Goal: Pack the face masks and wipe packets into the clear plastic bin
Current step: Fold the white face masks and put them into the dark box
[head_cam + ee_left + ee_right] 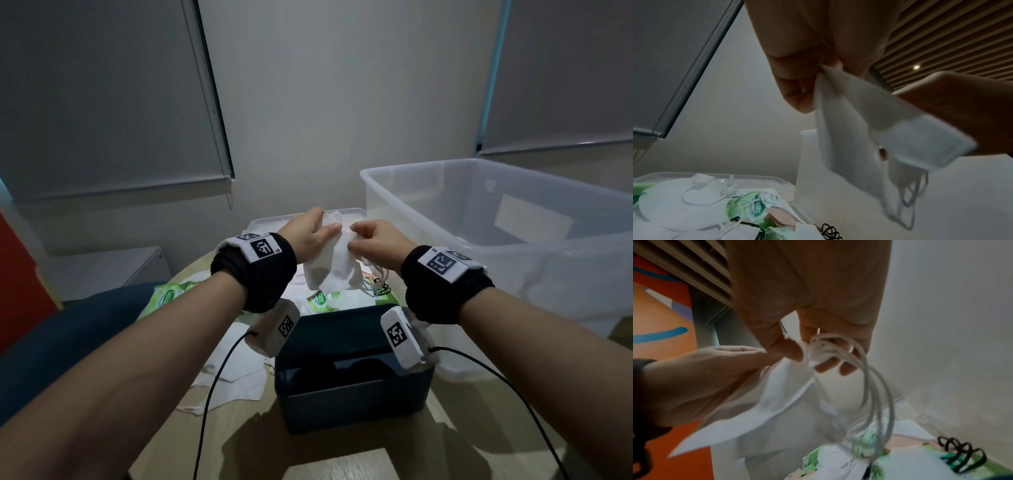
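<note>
A small bunch of white face masks [330, 265] hangs in the air above the table, held by both hands. My left hand [325, 224] pinches the upper edge of the white masks [849, 129]. My right hand [356, 236] grips their other side, and its fingers [826, 366] curl round the white ear loops [869, 386]. The clear plastic bin [479, 192] stands to the right and looks empty. More white masks [236, 373] and green wipe packets [166, 299] lie on the table below.
A dark blue open box [349, 377] sits just under my wrists. Behind the hands lies a shallow clear tray [270, 222] holding masks [682, 201], a wipe packet [754, 209] and black-looped masks [960, 452]. Cables trail from both wrist cameras. A blue chair is at left.
</note>
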A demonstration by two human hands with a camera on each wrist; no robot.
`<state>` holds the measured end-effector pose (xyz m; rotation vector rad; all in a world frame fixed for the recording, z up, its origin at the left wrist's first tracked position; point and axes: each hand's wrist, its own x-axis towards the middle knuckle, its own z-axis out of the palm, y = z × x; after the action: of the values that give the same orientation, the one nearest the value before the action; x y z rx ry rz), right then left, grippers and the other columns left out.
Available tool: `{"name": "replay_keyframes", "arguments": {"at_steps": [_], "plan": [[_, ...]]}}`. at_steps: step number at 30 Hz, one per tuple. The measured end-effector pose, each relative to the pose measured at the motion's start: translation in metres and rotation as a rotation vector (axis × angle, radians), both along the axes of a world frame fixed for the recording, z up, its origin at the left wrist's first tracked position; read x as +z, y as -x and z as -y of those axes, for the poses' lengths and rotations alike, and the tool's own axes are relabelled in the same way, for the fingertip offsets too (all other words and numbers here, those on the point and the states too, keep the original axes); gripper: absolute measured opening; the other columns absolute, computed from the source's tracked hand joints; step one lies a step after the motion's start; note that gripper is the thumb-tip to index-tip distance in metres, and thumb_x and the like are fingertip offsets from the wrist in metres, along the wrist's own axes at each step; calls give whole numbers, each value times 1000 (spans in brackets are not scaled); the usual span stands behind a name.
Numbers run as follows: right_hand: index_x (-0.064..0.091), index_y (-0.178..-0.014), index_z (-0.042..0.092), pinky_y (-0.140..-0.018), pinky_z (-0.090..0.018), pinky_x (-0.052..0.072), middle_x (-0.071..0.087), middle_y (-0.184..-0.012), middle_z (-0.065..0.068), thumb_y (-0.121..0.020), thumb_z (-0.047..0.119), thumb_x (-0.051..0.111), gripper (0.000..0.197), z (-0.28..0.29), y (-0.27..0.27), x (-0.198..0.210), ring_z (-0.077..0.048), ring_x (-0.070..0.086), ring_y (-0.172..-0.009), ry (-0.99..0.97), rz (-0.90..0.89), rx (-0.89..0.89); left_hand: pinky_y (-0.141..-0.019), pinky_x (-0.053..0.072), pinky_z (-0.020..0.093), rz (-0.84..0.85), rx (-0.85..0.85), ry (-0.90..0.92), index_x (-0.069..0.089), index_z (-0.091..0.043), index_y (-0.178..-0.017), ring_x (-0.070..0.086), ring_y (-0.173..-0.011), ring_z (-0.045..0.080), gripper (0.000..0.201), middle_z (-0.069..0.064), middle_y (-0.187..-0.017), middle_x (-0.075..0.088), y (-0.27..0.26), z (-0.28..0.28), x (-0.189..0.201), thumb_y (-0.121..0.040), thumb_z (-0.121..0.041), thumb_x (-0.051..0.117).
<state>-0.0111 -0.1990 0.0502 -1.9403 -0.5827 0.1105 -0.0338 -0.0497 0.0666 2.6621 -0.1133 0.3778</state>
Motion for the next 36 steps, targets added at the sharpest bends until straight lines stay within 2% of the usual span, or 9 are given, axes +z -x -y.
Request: {"name": "replay_keyframes", "arguments": {"at_steps": [4, 7, 12, 14, 16, 21, 26, 32, 36], "plan": [[63, -75, 8, -71, -27, 39, 56, -75, -5, -81, 6, 61, 7, 2, -3, 3, -16, 50, -73, 75, -15, 6, -64, 27, 28, -5, -65, 0, 41, -10, -89, 42, -78, 19, 28, 2, -77, 45, -4, -6, 8, -96, -37, 47], [69, -88, 3, -72, -25, 45, 63, -78, -5, -79, 6, 68, 10, -7, -5, 2, -14, 57, -73, -21, 17, -5, -59, 28, 29, -2, -123, -26, 39, -15, -79, 39, -70, 18, 29, -5, -67, 39, -7, -2, 11, -95, -38, 48], [69, -84, 13, -63, -20, 44, 61, -76, -3, -76, 7, 69, 10, -17, -14, -9, -11, 56, -68, 35, 100, -100, -52, 31, 9, 23, -109, 65, 45, -15, -77, 40, -57, 5, 32, -6, -64, 43, -13, -6, 1, -97, -39, 41], [69, -99, 8, -58, -15, 43, 63, -83, -4, -79, 11, 67, 20, -15, -18, -15, -10, 57, -69, 66, 96, -193, -55, 39, 22, 2, -69, 168, 54, -9, -86, 47, -58, 11, 36, -1, -67, 51, -18, -17, -12, -97, -40, 41], [66, -106, 3, -68, -21, 46, 67, -96, -10, -82, 17, 65, 28, -11, -26, -22, -20, 62, -82, 66, 55, -307, -55, 40, 27, -50, -22, 190, 57, -7, -91, 51, -58, 14, 36, 1, -70, 57, -26, -28, -27, -95, -41, 44], [59, -116, 3, -91, -32, 47, 62, -117, -17, -85, 27, 56, 39, -7, -47, -28, -31, 59, -107, 215, -39, -527, -72, 43, 23, -222, -88, -108, 68, -9, -95, 53, -77, 14, 19, 4, -86, 63, -43, -39, -56, -84, -25, 67], [61, -112, 3, -87, -31, 49, 64, -112, -17, -85, 32, 57, 40, -3, -54, -29, -31, 61, -103, 261, -49, -538, -73, 35, 21, -307, -281, -476, 65, -23, -114, 54, -95, 15, 39, -1, -113, 58, -59, -31, -55, -77, -21, 74], [63, -105, 3, -82, -32, 50, 66, -104, -16, -82, 30, 61, 36, -3, -58, -37, -30, 63, -96, 284, -43, -543, -90, 40, 26, -389, -452, -767, 58, -27, -125, 49, -117, 19, 59, -1, -129, 51, -79, -6, -59, -70, -33, 79], [62, -98, 2, -78, -33, 50, 66, -99, -17, -84, 32, 58, 34, -3, -58, -42, -31, 63, -92, 304, -37, -541, -89, 38, 30, -436, -596, -958, 42, -34, -137, 41, -126, 22, 75, -4, -142, 37, -83, 10, -79, -72, -32, 78]]}}
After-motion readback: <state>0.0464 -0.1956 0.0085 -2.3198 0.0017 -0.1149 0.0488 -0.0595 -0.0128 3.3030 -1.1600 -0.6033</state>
